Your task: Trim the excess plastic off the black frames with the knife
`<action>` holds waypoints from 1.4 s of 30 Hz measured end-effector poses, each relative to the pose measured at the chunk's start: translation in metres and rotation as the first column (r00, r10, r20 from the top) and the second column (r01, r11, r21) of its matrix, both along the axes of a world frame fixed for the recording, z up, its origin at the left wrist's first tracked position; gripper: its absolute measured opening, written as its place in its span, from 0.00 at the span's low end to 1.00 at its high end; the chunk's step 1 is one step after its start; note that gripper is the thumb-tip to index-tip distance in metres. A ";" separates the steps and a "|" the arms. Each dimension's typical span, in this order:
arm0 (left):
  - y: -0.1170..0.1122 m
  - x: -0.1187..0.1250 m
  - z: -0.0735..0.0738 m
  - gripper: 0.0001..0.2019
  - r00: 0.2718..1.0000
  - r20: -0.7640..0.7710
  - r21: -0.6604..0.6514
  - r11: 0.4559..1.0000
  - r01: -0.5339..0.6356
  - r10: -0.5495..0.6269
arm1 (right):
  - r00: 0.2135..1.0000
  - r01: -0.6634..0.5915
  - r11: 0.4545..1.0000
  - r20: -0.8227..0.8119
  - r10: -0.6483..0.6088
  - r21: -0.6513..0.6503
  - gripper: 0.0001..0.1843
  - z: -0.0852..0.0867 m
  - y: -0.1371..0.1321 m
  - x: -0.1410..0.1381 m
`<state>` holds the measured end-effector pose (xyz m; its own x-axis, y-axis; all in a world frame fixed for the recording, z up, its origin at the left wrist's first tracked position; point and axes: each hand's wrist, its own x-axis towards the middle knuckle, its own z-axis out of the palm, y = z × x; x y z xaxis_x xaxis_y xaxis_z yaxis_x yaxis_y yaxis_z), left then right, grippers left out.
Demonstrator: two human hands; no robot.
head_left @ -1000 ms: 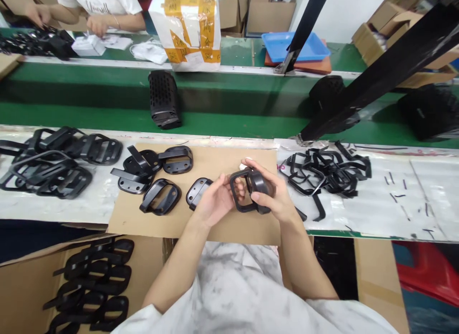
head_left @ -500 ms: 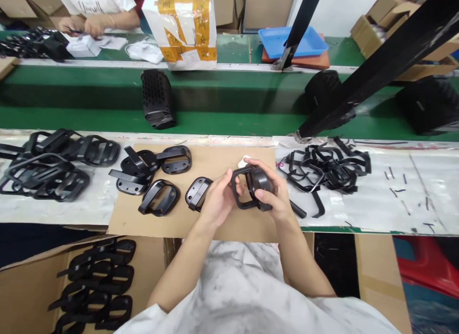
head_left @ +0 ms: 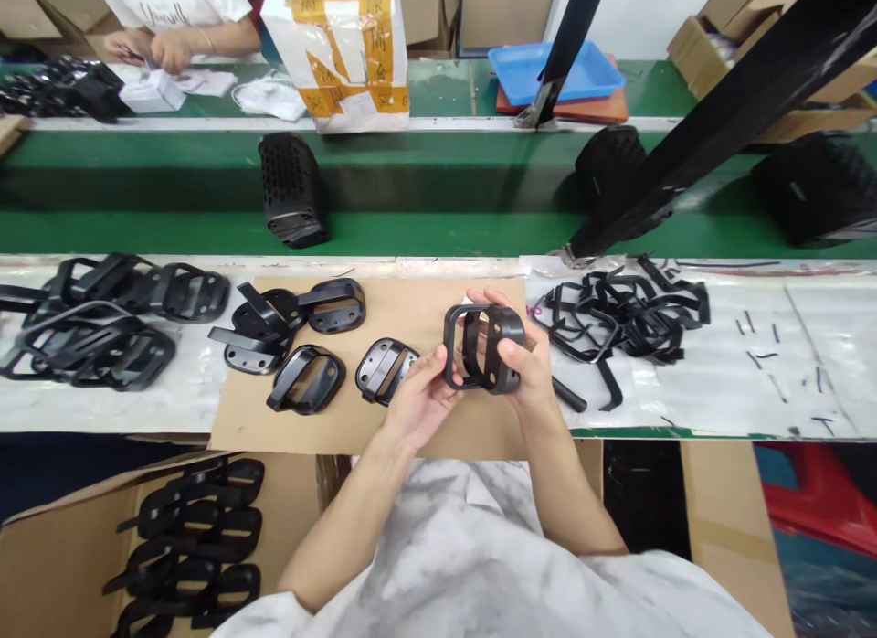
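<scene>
A black plastic bracket (head_left: pixel 513 324), with a rounded loop and a plate with holes, is held above the cardboard sheet (head_left: pixel 438 437). My left hand (head_left: pixel 419 402) pinches the loop's lower left side between thumb and fingers. My right hand (head_left: pixel 534 364) wraps around the plate on the right, its thumb on the near face and its fingers partly hidden behind. Just left of my left hand lies a similar black bracket (head_left: pixel 375 367). Farther left on the cardboard sits another bracket (head_left: pixel 308 380), with several more behind it.
Black strips (head_left: pixel 623 313) are heaped at right, near a short black rod (head_left: pixel 568 396). More brackets (head_left: pixel 96 332) lie at far left, and others fill an open carton (head_left: pixel 61 547) below. A slanted black post (head_left: pixel 692 135) crosses the right side. A co-worker's hands (head_left: pixel 171 51) are across the bench.
The held bracket has been turned, so its inner face and plate holes show more. Both hands stay on it. My right thumb has shifted up slightly. The view has moved a little.
</scene>
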<state>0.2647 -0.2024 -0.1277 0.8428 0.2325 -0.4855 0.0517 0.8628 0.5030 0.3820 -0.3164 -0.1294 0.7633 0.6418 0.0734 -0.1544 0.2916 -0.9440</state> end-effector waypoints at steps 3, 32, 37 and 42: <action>0.008 0.000 -0.005 0.20 0.999 0.041 0.191 0.981 0.019 -0.027 | 0.990 0.020 0.997 0.139 -0.010 -0.069 0.35 0.004 0.001 0.002; 0.059 0.066 -0.051 0.14 0.982 0.154 0.841 0.506 -0.190 0.113 | 0.975 -0.220 0.760 -0.130 0.178 -0.612 0.21 -0.016 -0.074 0.003; 0.064 0.072 -0.049 0.25 0.990 0.132 0.845 0.516 -0.142 0.056 | 0.973 -0.177 0.715 -0.010 0.231 -0.676 0.24 -0.028 -0.070 -0.011; 0.058 0.082 -0.054 0.28 0.965 0.108 0.771 0.592 -0.234 0.241 | 0.979 -0.025 0.694 0.122 0.162 -0.720 0.24 -0.022 -0.063 -0.012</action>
